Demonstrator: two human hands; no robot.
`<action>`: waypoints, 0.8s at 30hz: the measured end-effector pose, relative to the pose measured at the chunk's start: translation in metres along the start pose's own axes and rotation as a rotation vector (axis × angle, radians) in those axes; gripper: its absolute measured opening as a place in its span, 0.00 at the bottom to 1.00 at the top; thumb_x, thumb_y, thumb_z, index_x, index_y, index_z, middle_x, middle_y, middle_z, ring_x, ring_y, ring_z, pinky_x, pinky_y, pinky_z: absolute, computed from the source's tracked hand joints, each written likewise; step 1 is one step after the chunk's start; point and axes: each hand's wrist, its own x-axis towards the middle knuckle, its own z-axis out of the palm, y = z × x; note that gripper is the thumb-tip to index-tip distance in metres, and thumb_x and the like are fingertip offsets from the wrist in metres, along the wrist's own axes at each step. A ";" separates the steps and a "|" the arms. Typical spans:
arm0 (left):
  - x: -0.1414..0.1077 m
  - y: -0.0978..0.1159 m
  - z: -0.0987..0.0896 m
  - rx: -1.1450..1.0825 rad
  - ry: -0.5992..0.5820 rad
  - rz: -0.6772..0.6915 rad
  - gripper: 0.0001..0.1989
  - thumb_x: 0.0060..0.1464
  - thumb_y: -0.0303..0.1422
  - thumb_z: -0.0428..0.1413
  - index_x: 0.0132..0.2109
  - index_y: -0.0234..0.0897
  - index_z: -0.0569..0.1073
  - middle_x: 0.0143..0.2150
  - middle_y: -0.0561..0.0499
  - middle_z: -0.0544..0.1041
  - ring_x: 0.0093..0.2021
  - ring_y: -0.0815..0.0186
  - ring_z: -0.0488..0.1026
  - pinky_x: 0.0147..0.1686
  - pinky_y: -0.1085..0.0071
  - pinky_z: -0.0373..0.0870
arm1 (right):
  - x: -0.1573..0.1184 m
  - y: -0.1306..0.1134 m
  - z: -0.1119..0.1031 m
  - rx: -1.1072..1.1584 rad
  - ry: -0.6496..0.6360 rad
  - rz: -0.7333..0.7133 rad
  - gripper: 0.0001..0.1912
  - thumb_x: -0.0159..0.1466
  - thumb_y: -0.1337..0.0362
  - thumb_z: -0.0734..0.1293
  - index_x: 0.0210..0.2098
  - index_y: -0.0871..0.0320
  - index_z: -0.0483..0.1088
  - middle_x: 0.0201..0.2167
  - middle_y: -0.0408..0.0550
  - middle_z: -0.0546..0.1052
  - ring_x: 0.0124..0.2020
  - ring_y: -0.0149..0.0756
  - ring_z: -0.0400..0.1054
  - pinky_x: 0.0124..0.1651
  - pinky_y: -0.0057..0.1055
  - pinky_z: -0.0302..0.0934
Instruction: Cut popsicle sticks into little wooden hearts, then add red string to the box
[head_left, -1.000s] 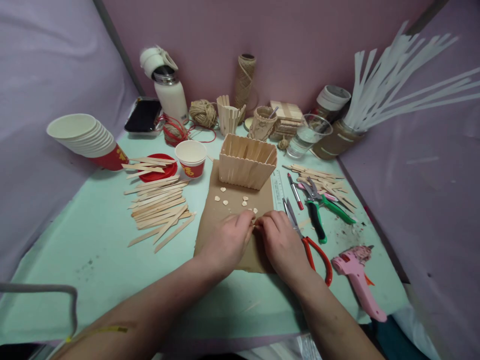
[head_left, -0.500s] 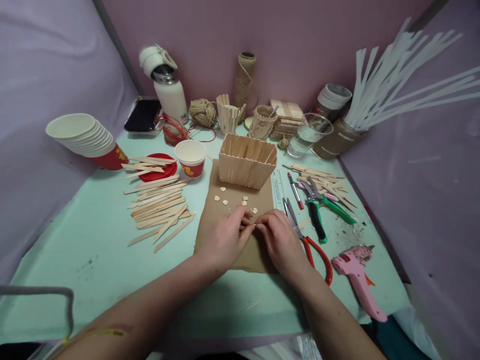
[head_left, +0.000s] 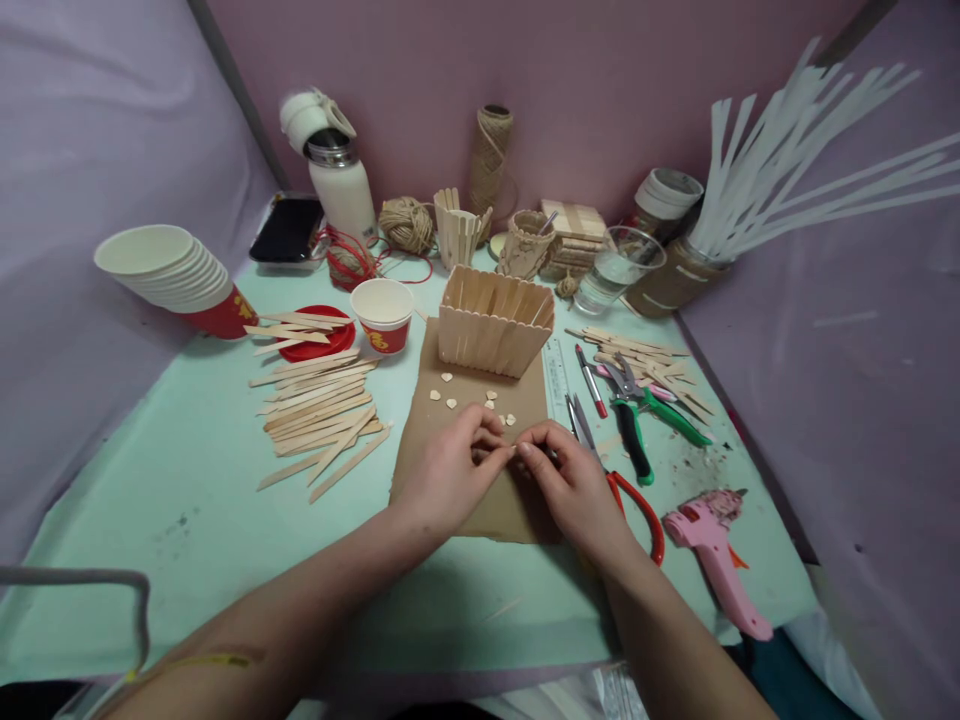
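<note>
Over a sheet of brown cardboard (head_left: 421, 440), my left hand (head_left: 456, 468) and my right hand (head_left: 571, 486) meet fingertip to fingertip. Both are closed in a pinch on a tiny pale wooden piece (head_left: 514, 448), mostly hidden by the fingers. Several small heart-shaped wooden chips (head_left: 451, 403) lie on the cardboard just beyond the hands. Behind them stands a box made of craft sticks (head_left: 487, 342), with a scalloped rim. Red-handled scissors (head_left: 637, 505) lie beside my right hand, their middle partly covered by it.
Loose craft sticks (head_left: 319, 410) and paper cups (head_left: 386, 332) are on the left. To the right lie green-handled pruners (head_left: 636, 440), a red-capped pen (head_left: 592, 382), a ruler (head_left: 555, 375) and a pink glue gun (head_left: 716, 565). A glass of water (head_left: 604, 285) stands at the back right.
My right hand has turned a little, its thumb now showing more plainly against the left fingertips. Both hands stay pinched together at nearly the same spot; the other things have not moved.
</note>
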 end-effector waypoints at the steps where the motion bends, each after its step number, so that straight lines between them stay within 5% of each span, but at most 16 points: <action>1: 0.000 0.001 0.000 -0.024 -0.005 -0.018 0.06 0.53 0.29 0.56 0.37 0.40 0.65 0.33 0.54 0.77 0.36 0.66 0.78 0.36 0.70 0.73 | 0.000 0.001 0.000 0.044 -0.017 0.043 0.09 0.67 0.62 0.60 0.32 0.56 0.67 0.30 0.45 0.72 0.33 0.36 0.65 0.35 0.30 0.59; 7: 0.001 0.005 0.000 -0.078 -0.013 -0.098 0.07 0.50 0.26 0.58 0.35 0.39 0.65 0.30 0.56 0.77 0.34 0.67 0.78 0.35 0.71 0.72 | 0.000 0.001 -0.003 0.185 -0.101 0.223 0.13 0.67 0.57 0.60 0.30 0.56 0.68 0.22 0.40 0.67 0.26 0.32 0.60 0.27 0.27 0.53; 24: 0.002 0.010 0.000 -0.124 -0.037 -0.178 0.09 0.48 0.26 0.59 0.34 0.39 0.65 0.28 0.56 0.77 0.34 0.66 0.77 0.37 0.70 0.70 | 0.001 0.001 -0.003 0.310 -0.079 0.337 0.13 0.62 0.54 0.65 0.31 0.58 0.69 0.24 0.41 0.66 0.25 0.29 0.55 0.28 0.28 0.49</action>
